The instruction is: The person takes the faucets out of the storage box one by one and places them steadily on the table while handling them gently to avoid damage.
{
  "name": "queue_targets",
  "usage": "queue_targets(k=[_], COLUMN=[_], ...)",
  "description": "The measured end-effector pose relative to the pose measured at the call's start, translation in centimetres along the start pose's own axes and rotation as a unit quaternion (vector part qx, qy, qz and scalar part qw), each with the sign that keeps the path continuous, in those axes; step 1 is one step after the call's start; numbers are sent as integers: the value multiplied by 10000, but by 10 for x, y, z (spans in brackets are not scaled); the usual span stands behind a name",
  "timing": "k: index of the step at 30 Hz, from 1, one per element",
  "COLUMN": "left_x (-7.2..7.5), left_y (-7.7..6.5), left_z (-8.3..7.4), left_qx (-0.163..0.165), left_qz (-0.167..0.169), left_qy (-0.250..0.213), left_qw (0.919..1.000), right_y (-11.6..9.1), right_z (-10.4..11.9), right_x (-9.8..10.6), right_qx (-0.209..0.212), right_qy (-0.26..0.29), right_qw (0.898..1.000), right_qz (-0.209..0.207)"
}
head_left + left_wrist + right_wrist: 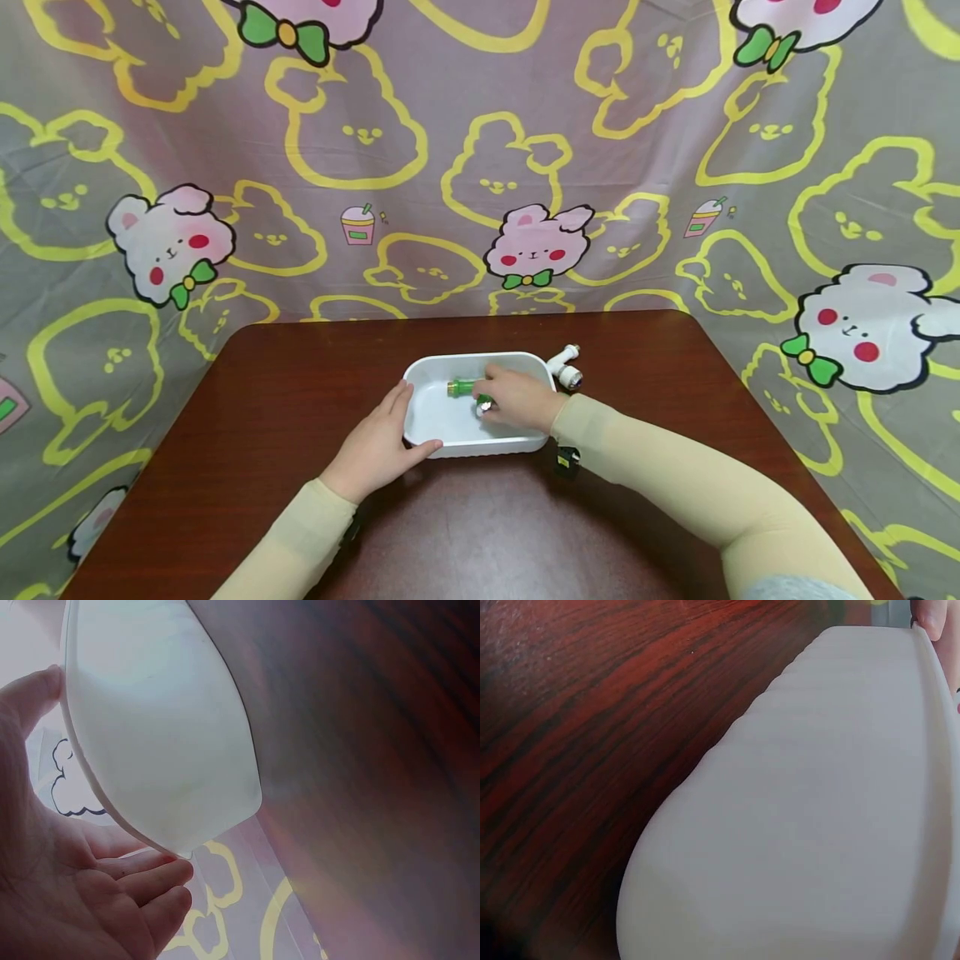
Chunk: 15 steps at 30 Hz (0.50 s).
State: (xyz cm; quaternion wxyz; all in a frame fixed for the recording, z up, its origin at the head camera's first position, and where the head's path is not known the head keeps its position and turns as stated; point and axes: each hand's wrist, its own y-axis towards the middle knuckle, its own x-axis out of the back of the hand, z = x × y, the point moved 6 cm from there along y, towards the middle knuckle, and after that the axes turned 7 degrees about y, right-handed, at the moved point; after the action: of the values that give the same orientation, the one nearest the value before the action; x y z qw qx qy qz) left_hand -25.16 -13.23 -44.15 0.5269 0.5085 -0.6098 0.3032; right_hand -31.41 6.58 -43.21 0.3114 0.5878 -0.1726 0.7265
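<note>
A white tray (442,433) with rounded corners stands on the table. My left hand (378,442) rests along its left end, fingers on the left rim and thumb at the front rim. From the left wrist view, the same hand (97,877) touches the edge of the tray (161,735). Inside the tray, my right hand (521,398) grips a green valve (465,387) with a brass-coloured threaded end and a silver knob. The fingers hide part of the valve. Only the tray's outer wall (802,795) fills most of the right wrist view.
A white valve (558,360) with a silver knob lies just outside the tray's back right corner. The dark brown wooden table (300,375) extends around the tray. Behind and beside it hangs a patterned cloth (435,192).
</note>
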Motion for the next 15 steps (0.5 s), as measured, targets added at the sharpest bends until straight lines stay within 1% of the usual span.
queue_targets(k=[8,15], left_x=[-1,-2], left_y=[1,1], left_z=[0,0], left_qx=[-17,-56], left_qz=[-4,-36], left_qy=[5,42], left_qw=[10000,10000], right_y=[0,0], right_z=[-1,-1], right_x=[-1,-2], right_qx=[-182,-231], right_qy=[14,13], right_qw=[9998,9997], right_qz=[64,43])
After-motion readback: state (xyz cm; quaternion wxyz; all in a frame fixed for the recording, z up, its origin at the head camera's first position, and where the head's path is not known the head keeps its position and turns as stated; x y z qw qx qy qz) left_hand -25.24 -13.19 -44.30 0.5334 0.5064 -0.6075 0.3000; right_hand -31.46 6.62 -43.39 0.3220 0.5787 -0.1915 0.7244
